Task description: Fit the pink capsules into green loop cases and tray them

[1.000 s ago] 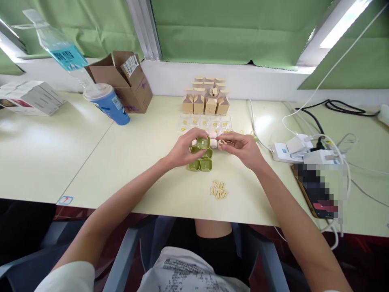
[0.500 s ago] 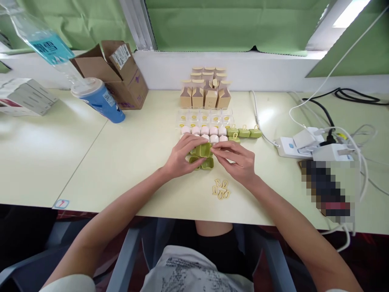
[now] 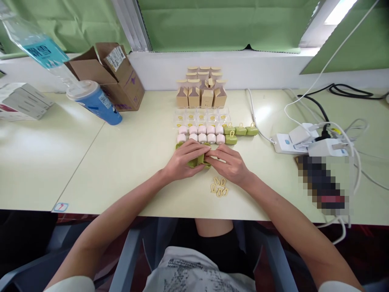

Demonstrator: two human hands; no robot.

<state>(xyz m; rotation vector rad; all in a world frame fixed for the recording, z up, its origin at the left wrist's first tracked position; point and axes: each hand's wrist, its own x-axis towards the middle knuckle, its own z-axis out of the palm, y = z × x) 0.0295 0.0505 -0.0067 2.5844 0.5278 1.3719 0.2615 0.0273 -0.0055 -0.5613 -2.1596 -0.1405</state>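
My left hand [image 3: 184, 161] is closed around a small green hollow cup-like piece [image 3: 201, 159], tilted on its side. My right hand [image 3: 231, 164] meets it at the right edge, thumb and fingertips pinched together; what lies between them is hidden. More green pieces [image 3: 192, 163] lie under and beside my left hand, partly covered. Nearer to me, several loose yellow loops [image 3: 219, 187] are scattered on the table. Beyond my hands are two rows of pale pink rounded blocks [image 3: 202, 130]. At their right end stand several green pieces with yellow loops on top [image 3: 240, 130].
Clear plastic cases [image 3: 201, 117] and open brown cartons [image 3: 207, 97] line the back. To the left are a blue cup [image 3: 105, 106], a leaning bottle [image 3: 45, 50] and a cardboard box [image 3: 129, 87]. A power strip [image 3: 288, 144] with cables and a blurred-out object [image 3: 322, 184] occupy the right.
The green piece has turned and come slightly lower between my hands. My right hand has shifted left and down, its fingertips now closer to my left ones. The view has moved a little.
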